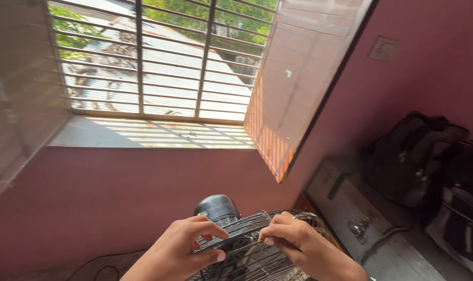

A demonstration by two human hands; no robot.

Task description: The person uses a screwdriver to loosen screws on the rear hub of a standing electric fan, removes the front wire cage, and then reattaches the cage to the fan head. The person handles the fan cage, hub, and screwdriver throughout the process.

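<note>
A table fan with a wire cage [257,257] and a black motor housing [216,206] stands below me, close to a pink wall. My left hand [181,244] pinches the cage's rim on the left, thumb under and fingers over it. On the right of the rim, my right hand [299,242] grips the wire edge with curled fingers. The two hands are a few centimetres apart on the cage's upper rim. The fan's base is out of view.
A barred window [158,57] with an open wooden shutter [299,88] is above the fan. A grey metal trunk [371,229] stands at the right, with dark bags [424,161] on it. A black cable [101,263] lies on the floor at the left.
</note>
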